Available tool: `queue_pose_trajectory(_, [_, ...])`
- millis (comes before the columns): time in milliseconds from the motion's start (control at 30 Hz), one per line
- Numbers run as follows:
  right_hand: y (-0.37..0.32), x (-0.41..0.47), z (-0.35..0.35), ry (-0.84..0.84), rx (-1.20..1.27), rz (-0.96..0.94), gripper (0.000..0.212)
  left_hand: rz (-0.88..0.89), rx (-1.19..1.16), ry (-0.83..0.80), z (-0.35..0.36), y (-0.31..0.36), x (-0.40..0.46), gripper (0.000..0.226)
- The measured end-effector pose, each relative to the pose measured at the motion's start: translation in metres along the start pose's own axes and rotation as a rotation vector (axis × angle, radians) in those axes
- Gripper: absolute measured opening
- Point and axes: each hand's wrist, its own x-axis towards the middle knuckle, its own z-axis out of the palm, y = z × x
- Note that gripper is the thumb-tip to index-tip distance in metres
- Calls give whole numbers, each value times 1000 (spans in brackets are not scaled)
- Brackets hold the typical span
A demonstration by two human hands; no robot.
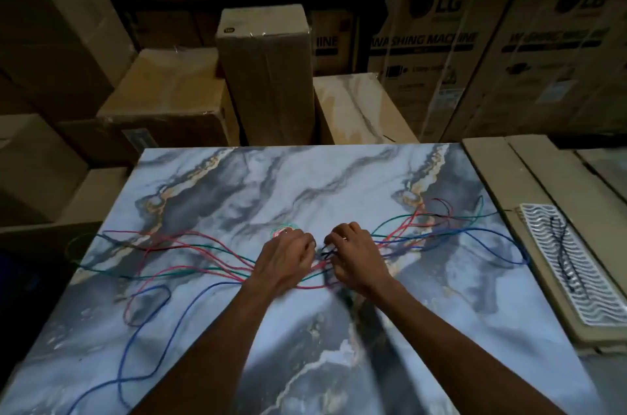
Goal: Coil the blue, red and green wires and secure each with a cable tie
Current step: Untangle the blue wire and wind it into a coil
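Nearest the camera, a blue wire (135,340) loops loosely over the front left of the marbled table (441,329), running back toward the centre. Both forearms reach forward to the middle of the table, where the left hand (285,256) and right hand (356,256) meet over the point where the strands cross. Their fingers curl down into the bundle; they seem to be pinching wires there, though motion blur hides which colour each holds. From that crossing the red wire (190,238) and green wire (163,275) fan out to the left, and more strands of all three colours fan out to the right, so the long axis of the tangle runs side to side through the hands, each hand nearest its own half. Just behind the left hand lies a small round coil (283,229), partly hidden. Well to the right, off the table, dark cable ties (563,255) rest on a ribbed white tray (576,299), nearer the right hand. Cardboard boxes (264,75) stand behind.
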Motion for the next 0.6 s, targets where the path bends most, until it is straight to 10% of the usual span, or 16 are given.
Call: queue_pose_trajectory(600, [28, -2, 54, 260, 225, -64, 32, 63, -92, 335, 66, -24, -4, 11])
